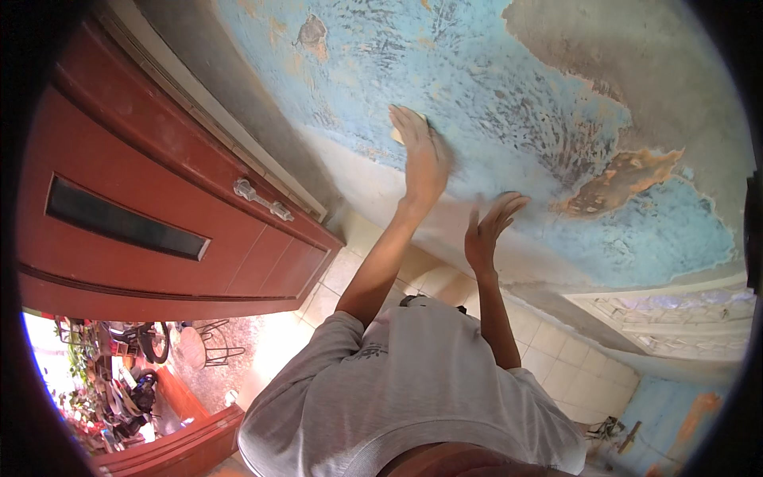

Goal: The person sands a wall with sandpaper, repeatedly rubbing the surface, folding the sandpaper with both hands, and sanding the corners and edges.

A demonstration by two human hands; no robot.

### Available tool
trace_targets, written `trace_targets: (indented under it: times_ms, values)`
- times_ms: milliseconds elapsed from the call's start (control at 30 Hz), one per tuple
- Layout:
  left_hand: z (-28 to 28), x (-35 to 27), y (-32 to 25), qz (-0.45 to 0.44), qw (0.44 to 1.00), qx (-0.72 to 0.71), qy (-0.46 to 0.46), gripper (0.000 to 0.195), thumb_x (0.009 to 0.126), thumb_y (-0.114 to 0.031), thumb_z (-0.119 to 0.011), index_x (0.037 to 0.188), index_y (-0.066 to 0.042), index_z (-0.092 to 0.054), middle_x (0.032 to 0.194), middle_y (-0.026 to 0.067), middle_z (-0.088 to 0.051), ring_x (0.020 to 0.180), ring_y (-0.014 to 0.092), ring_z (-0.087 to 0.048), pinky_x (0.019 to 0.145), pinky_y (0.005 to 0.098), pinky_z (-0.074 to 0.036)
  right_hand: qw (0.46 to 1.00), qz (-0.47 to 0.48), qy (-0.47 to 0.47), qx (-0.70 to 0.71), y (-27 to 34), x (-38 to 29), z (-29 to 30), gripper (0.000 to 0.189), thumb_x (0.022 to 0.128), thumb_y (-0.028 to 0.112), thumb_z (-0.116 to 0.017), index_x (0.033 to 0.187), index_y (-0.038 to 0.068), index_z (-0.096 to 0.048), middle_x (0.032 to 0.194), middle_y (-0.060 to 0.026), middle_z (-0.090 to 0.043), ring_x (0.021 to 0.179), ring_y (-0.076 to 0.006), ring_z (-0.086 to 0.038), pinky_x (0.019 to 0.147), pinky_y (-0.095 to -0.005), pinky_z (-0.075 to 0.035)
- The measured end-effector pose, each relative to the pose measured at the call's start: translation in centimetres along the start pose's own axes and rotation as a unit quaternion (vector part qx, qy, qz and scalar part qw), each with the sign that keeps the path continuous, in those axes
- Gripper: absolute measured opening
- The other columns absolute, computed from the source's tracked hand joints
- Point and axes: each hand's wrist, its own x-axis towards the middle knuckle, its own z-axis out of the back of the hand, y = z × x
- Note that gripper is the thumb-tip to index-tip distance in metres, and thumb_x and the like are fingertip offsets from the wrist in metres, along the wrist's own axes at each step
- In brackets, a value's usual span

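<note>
My left hand point(424, 158) presses a pale yellowish flat pad point(397, 136) against the wall point(369, 77). Only the pad's edges show past my fingers; whether it is sandpaper or a sponge I cannot tell. Light blue worn paint with dark scuffed patches covers much of this wall, and grey plaster shows where the paint is gone. Lower and to the right, my right hand point(492, 229) holds nothing, its thumb apart from the fingers. Its fingertips are at the wall or just off it; the picture does not settle which.
On the left stands a red door point(137, 179) with a narrow glass pane and a metal latch point(262, 200). Through the doorway, a round-topped stool point(192, 347) and a bicycle wheel point(158, 343) are visible. Pale floor tiles point(551, 361) lie below. Patterned openwork point(685, 319) is at right.
</note>
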Motion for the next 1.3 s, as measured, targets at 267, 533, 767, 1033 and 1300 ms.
trace_targets:
  times_ms: [267,533,767,1033,1300]
  values:
    - [0.2,-1.2,-0.8,-0.009,1.0,-0.012,0.022,0.061,0.098,0.001,-0.036,0.145,0.029,-0.01,0.153,0.0514,-0.005,0.146,0.064,-0.003,0.124,0.0612,-0.006,0.999,-0.004,0.026,-0.033,-0.2,-0.1,0.4,0.083,0.107,0.031,-0.045,0.161,0.0,0.01,0.165,-0.0322,0.018,0.152,-0.0522,0.015,0.117,-0.0716,-0.004]
    - [0.3,-0.2,0.8,-0.007,0.995,0.096,0.025,0.07,0.091,0.007,-0.04,0.146,0.029,-0.004,0.153,0.0528,0.002,0.147,0.064,-0.001,0.124,0.0614,-0.008,1.0,0.007,0.01,-0.022,-0.7,-0.2,0.3,0.086,0.107,0.036,-0.047,0.161,0.0,0.009,0.165,-0.0318,0.019,0.153,-0.0508,0.016,0.116,-0.0725,-0.004]
    - [1.4,1.0,1.8,-0.004,0.997,0.076,-0.009,0.072,0.09,0.006,-0.043,0.144,0.031,-0.002,0.152,0.0539,0.004,0.146,0.064,-0.002,0.126,0.0539,-0.007,1.0,0.019,0.008,-0.008,0.3,-0.5,0.6,0.087,0.106,0.037,-0.048,0.161,0.0,0.008,0.165,-0.0311,0.02,0.153,-0.0493,0.016,0.116,-0.073,-0.005]
    - [1.2,2.3,2.6,0.037,0.996,0.05,-0.064,0.074,0.089,0.003,-0.043,0.141,0.034,-0.002,0.151,0.0548,0.005,0.146,0.065,-0.004,0.127,0.0547,-0.001,1.0,0.012,0.017,-0.002,0.6,-0.4,1.0,0.084,0.107,0.037,-0.046,0.162,0.002,0.006,0.166,-0.0297,0.02,0.154,-0.0488,0.015,0.116,-0.0726,-0.005]
    - [-0.2,2.4,4.2,-0.022,0.995,0.09,-0.026,0.076,0.082,0.005,-0.044,0.139,0.036,-0.006,0.15,0.0563,0.001,0.146,0.065,0.005,0.125,0.0581,0.001,1.0,0.014,0.01,-0.002,0.8,-0.6,1.4,0.082,0.107,0.035,-0.046,0.163,0.004,0.005,0.167,-0.0263,0.019,0.155,-0.0458,0.015,0.117,-0.0721,-0.004]
